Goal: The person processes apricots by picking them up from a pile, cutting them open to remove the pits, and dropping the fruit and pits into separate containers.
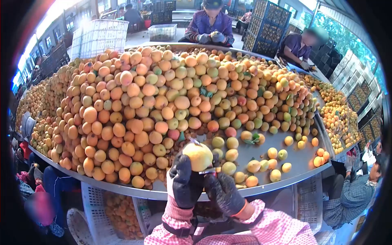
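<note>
My left hand [185, 181], in a dark glove, is closed around a pale yellow apricot [197, 157] held up above the near rim of the table. A small purplish-white bit sits on the top of the fruit. My right hand [224, 192], also gloved, grips a small peeler [209, 171] whose metal blade lies crosswise just under the apricot. Most of the peeler's handle is hidden by the fingers. Beyond both hands rises a large heap of orange and yellow apricots [139, 102]. Several loose ones [253, 165] lie to the right on the bare metal.
The grey metal table [286, 143] has a raised rim. Below it stands a white crate [96, 208] with apricots inside. Two people [210, 26] [300, 47] work across the table; others sit left and right. Dark stacked crates [267, 26] and a white basket [100, 36] stand behind.
</note>
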`<state>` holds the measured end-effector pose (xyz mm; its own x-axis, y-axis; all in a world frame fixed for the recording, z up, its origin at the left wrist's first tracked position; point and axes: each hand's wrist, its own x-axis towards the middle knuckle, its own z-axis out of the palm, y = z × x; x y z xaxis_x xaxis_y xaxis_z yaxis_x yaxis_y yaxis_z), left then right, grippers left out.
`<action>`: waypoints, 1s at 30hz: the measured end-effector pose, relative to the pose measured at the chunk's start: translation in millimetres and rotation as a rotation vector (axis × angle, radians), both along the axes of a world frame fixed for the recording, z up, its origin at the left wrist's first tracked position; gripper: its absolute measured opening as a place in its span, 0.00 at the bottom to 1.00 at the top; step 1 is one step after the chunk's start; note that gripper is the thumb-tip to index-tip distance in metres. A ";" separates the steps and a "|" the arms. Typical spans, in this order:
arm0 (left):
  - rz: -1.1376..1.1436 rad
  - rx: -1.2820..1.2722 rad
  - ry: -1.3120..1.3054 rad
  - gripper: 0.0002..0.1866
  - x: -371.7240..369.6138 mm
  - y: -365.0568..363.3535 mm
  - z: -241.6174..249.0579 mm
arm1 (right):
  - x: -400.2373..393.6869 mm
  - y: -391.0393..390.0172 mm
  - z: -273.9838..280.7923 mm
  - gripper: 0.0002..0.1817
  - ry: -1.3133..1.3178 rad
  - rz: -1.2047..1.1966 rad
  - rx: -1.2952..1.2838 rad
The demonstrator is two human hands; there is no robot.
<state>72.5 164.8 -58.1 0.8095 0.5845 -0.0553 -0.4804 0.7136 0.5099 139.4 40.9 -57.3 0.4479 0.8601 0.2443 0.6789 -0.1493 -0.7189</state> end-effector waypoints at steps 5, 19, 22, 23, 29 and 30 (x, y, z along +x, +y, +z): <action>0.011 0.391 0.060 0.34 -9.1 24.3 16.7 | 19.6 -24.0 10.6 0.15 -0.576 0.182 -0.015; 0.049 0.225 -0.020 0.33 3.7 5.9 19.0 | 47.4 -13.8 26.3 0.22 -0.564 0.307 0.156; -0.065 0.429 0.037 0.42 -15.2 25.7 28.6 | 50.6 -24.1 50.7 0.15 -0.755 0.318 0.168; -0.157 0.493 0.099 0.40 -20.8 30.7 35.1 | 55.4 -23.2 67.2 0.14 -0.328 0.350 -0.072; -0.185 0.508 0.239 0.29 -23.8 22.6 38.1 | 72.3 -7.2 92.1 0.17 0.040 0.350 -0.514; -0.118 0.457 0.208 0.27 -22.6 22.9 32.1 | 68.8 -4.0 84.8 0.17 0.040 0.353 -0.510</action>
